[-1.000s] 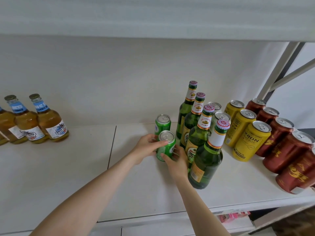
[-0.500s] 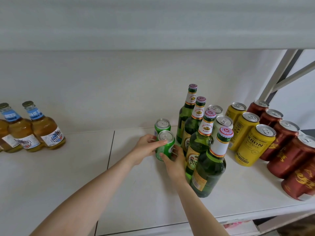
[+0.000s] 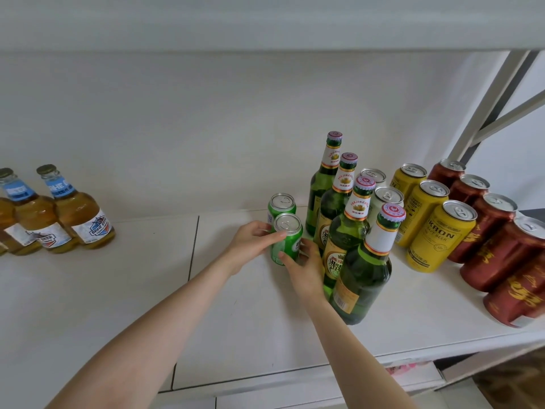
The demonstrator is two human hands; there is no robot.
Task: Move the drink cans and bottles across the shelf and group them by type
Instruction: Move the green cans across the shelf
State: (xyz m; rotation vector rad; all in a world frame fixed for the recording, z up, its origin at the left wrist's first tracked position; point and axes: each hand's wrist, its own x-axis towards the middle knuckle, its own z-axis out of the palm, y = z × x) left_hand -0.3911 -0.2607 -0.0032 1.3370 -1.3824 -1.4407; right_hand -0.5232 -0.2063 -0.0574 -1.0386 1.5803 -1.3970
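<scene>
Gripping near green can (image 3: 286, 246) on shelf (image 3: 118, 290).
Curling fingers (image 3: 273, 236) of left hand (image 3: 247, 244) and right hand (image 3: 306, 270) round it, half hiding far green can (image 3: 281, 203) behind.

Glossy green glass bottles (image 3: 365, 278), shiny metal cans (image 3: 436, 237) with silvery tops, smooth matt white shelf (image 3: 103, 290)

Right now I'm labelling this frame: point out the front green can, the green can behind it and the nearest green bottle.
front green can (image 3: 287, 245): head view, side wall.
rear green can (image 3: 283, 200): head view, lid.
nearest green bottle (image 3: 365, 273): head view, glass body.
</scene>
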